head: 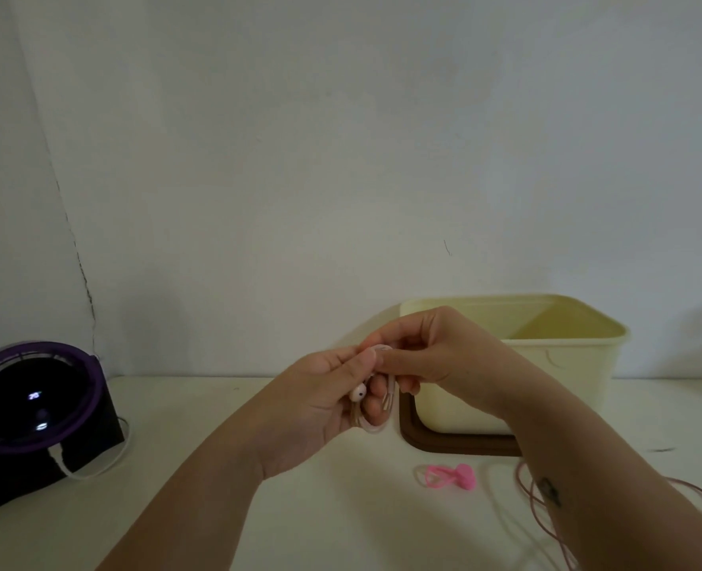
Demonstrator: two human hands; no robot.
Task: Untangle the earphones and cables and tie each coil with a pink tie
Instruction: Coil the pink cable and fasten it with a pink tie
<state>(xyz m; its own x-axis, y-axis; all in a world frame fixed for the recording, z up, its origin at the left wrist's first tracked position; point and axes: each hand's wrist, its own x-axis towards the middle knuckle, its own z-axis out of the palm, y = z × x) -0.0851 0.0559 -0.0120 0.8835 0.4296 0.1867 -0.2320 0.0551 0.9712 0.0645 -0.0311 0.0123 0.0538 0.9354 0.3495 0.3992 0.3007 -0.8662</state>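
The coiled pale pink earphones (372, 399) sit mid-frame, gripped by the left hand (324, 399) and pinched on top by the right hand (423, 348); a bright pink plastic tie (450, 476) lies lower right on the white table (299, 467).

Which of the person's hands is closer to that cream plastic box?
Right. The right hand is just in front of the cream plastic box; the left hand sits further left. Both grip the pink coiled earphones.
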